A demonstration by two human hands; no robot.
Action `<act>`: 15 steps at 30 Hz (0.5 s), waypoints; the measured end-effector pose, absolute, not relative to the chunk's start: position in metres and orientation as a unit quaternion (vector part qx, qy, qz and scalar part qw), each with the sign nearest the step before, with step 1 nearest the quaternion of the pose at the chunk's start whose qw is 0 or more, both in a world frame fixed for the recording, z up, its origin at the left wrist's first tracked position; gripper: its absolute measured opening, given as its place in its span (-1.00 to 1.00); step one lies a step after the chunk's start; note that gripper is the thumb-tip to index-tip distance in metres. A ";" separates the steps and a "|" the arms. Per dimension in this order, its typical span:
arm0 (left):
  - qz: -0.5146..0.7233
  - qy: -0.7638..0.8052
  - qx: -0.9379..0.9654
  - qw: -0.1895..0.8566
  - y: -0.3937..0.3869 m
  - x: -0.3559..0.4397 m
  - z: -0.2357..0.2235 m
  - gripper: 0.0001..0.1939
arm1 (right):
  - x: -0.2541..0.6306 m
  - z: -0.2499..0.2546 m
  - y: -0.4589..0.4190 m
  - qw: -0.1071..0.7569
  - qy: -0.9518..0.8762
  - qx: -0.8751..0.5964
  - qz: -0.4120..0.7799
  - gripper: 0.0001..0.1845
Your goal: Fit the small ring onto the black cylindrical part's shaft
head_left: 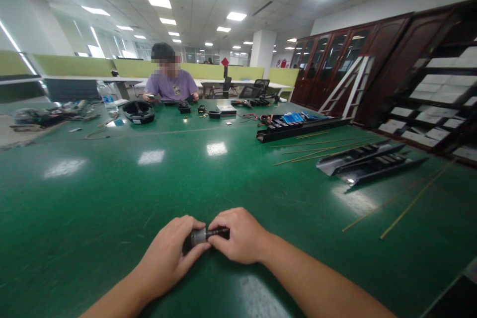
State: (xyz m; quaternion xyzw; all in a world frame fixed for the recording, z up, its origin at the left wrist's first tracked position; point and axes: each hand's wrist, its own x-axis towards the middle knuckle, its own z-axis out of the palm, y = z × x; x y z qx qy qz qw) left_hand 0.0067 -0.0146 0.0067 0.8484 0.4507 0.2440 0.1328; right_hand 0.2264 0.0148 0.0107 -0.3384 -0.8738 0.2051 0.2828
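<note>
Head view shows me a grey cylinder [198, 236] and dark rod [218, 232] low over the green table [122, 198]. My left hand [173, 246] grips the cylinder; my right hand [242, 236] pinches the rod. Open tabletop stretches forward to metal channels [331, 164], right; the table's edge [449, 288] cuts the lower-right corner.

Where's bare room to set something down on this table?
The tabletop looks bare left of the left hand, and ahead of the right hand, up to the dark channels and thin rods crowding the right. The far edge is crowded too: black ring-shaped item, white box.
</note>
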 end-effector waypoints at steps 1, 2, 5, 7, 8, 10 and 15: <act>0.246 0.449 0.849 0.131 -0.015 0.007 0.007 -0.75 | 0.227 0.011 0.015 0.279 -0.875 -0.339 0.202 -0.82; 0.248 0.448 0.849 0.128 -0.015 0.007 0.008 -0.75 | 0.227 0.011 0.015 0.276 -0.877 -0.339 0.200 -0.82; 0.249 0.447 0.850 0.126 -0.015 0.008 0.009 -0.75 | 0.227 0.012 0.015 0.274 -0.878 -0.340 0.195 -0.82; 0.248 0.449 0.849 0.127 -0.015 0.009 0.010 -0.76 | 0.227 0.012 0.014 0.279 -0.877 -0.340 0.192 -0.83; 0.247 0.450 0.849 0.127 -0.015 0.009 0.010 -0.76 | 0.227 0.012 0.014 0.282 -0.877 -0.339 0.193 -0.83; 0.246 0.452 0.848 0.129 -0.016 0.009 0.011 -0.76 | 0.227 0.012 0.014 0.286 -0.875 -0.338 0.195 -0.84; 0.247 0.455 0.846 0.130 -0.015 0.008 0.009 -0.77 | 0.228 0.012 0.015 0.291 -0.874 -0.339 0.189 -0.86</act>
